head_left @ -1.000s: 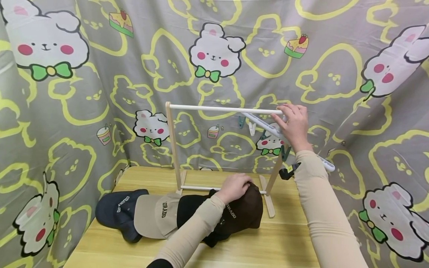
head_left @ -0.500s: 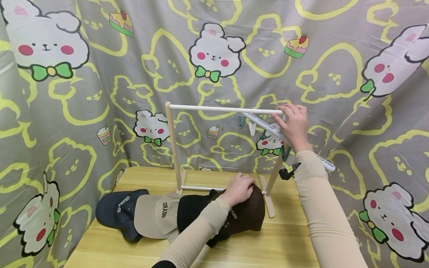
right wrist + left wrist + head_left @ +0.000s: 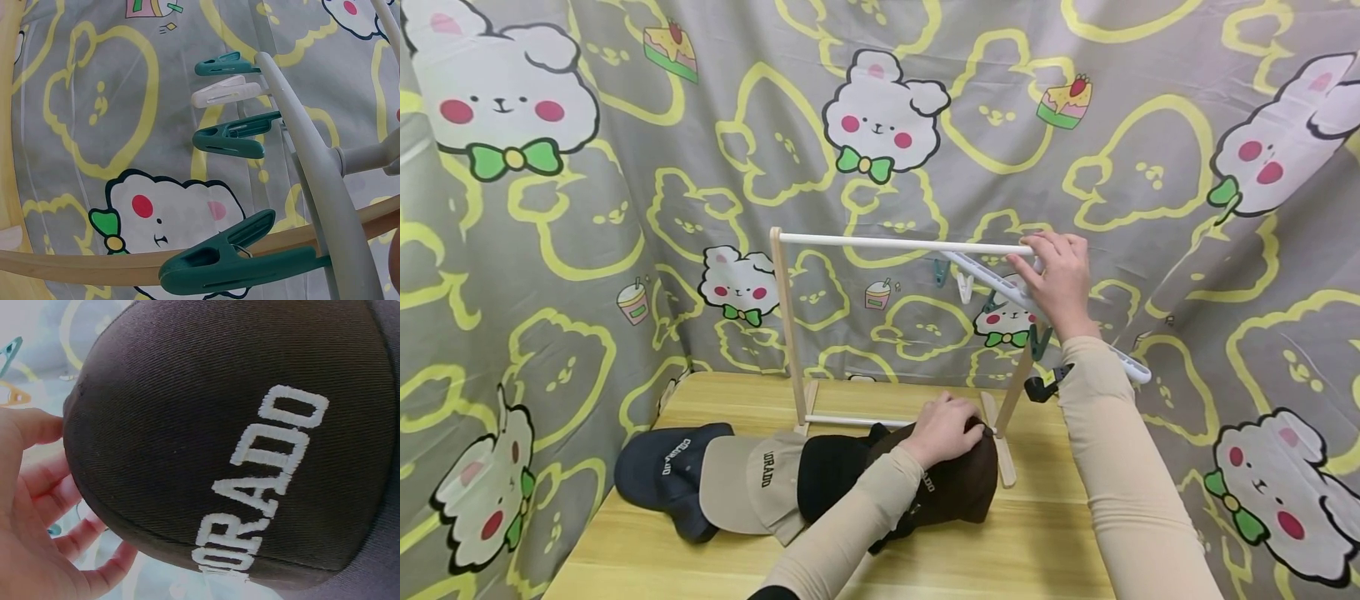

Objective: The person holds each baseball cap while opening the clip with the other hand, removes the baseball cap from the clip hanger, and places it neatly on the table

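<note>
In the head view my left hand grips the crown of a dark brown baseball cap. The left wrist view shows thumb and fingers at the end of that brown cap, whose white letters fill the middle. My right hand holds a pale clip hanger at the right end of the rack's white top rod. Green and white clips hang along the hanger in the right wrist view; the right hand shows only at its edge. Left of the brown cap overlap a black cap, beige cap and navy cap.
The wooden rack stands at the back of the wood-grain table, with a lower white rod and splayed feet. A patterned grey curtain surrounds the table on the back and sides.
My left hand has shifted a little to the right across the brown cap, and the cap has edged right with it. The right hand and the hanger stay in place.
</note>
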Available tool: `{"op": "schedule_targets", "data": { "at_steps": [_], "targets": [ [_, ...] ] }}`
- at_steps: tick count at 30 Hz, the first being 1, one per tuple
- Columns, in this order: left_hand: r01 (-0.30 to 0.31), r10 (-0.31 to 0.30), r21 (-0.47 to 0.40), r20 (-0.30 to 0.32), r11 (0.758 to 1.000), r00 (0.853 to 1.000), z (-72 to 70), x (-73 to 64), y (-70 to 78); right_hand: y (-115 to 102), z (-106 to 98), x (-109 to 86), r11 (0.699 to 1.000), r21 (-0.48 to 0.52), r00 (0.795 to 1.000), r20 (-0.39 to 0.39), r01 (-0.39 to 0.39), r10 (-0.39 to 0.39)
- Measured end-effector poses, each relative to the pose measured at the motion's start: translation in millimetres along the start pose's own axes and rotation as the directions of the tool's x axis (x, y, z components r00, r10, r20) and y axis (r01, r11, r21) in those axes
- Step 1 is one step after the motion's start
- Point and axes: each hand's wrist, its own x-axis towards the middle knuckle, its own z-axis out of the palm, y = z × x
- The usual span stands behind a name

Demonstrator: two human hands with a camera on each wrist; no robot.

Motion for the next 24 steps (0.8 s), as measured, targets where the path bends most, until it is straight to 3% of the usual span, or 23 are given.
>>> {"op": "schedule_targets", "data": {
  "at_steps": [14, 24],
  "targets": [
    [0.04, -0.039, -0.013, 0.035, 0.999, 0.999, 7.5, -4.7, 9.1, -0.7, 0.5, 0.0, 1.0, 0.004, 1.0, -0.02, 0.014, -0.014],
    [0.066, -0.066, -0.001, 0.031, 0.998, 0.997, 21.5, -6.5, 14.1, 0.2, 0.7, 0.2, 1.0, -0.007, 1.0, -0.023, 0.02, -0.02]
  ]
}}
